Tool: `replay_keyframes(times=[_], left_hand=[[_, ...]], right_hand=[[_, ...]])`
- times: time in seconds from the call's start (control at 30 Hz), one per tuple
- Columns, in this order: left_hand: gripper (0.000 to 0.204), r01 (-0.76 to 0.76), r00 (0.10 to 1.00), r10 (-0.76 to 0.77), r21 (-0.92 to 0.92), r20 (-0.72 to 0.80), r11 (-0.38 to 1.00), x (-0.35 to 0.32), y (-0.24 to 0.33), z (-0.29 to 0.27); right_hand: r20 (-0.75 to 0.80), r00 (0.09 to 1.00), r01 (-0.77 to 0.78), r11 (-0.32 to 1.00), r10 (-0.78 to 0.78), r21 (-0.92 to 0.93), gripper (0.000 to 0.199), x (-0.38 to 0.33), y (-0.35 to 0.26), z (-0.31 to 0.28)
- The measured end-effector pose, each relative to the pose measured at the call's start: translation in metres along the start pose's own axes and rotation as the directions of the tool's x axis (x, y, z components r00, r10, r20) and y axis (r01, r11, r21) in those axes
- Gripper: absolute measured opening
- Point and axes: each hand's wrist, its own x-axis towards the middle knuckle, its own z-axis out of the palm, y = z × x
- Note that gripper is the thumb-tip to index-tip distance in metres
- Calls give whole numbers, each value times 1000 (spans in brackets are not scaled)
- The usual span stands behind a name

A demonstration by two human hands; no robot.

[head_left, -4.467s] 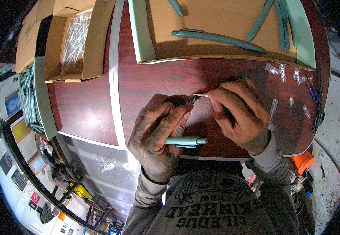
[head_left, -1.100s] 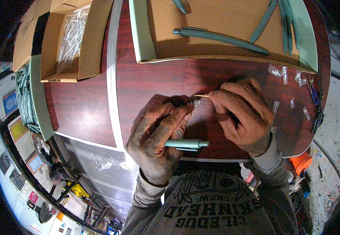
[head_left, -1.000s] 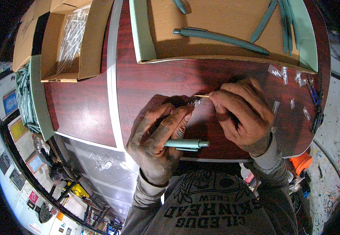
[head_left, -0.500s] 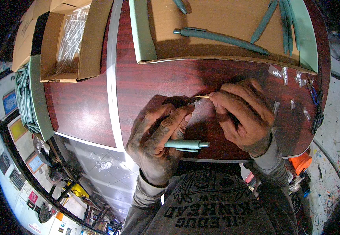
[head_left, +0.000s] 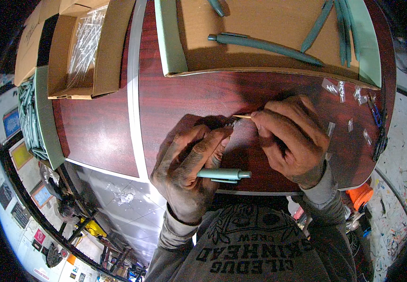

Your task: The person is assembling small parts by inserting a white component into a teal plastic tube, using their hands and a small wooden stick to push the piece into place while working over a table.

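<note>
My left hand is closed around a teal pen barrel, whose rear end with a clip sticks out to the right by my palm; its front end is hidden under my fingers. My right hand pinches a thin pale refill between thumb and fingertips, its tip pointing left, right at my left fingertips. Both hands rest over the dark red-brown table, close together near its front edge.
A flat cardboard tray with teal edging holds several teal pens at the back. A cardboard box of clear-wrapped thin parts stands at back left, with a teal tray of pens beside it. Small clear wrappers lie at right.
Almost nothing differs: both hands stay in place, the right fingers shifting the thin refill very slightly at the left fingertips.
</note>
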Motion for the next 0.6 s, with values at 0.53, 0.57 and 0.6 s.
replay_keyframes(times=[0.53, 0.57, 0.6], left_hand=[[31, -12, 999, 13, 13, -44, 1000, -3, -6, 3], [30, -15, 999, 15, 14, -37, 1000, -2, -6, 3], [30, -17, 999, 17, 16, -32, 1000, -2, -7, 2]], right_hand=[[12, 996, 90, 996, -90, 0, 39, -6, 2, -1], [18, 996, 82, 997, -82, 2, 39, -6, 2, -1], [10, 997, 76, 997, -77, 16, 38, -5, 4, 0]])
